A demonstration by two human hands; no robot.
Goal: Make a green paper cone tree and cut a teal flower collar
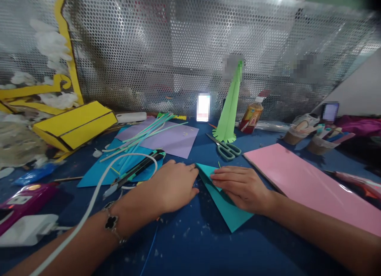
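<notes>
A teal sheet of paper [230,212] folded to a pointed shape lies on the blue table [193,244] in front of me. My right hand [241,186] lies flat on top of it, fingers stretched out and pressing the fold. My left hand [172,186] rests on the table at the paper's left tip, fingers curled down with the fingertips touching the paper's edge. A bracelet sits on my left wrist.
Scissors [228,149] lie beyond the paper, by a green folded paper cone [230,109]. A pink board [309,184] lies right. Lilac [175,139] and blue sheets, paper straws, a utility knife [138,169] and a white cable lie left. A perforated metal screen [178,50] stands behind.
</notes>
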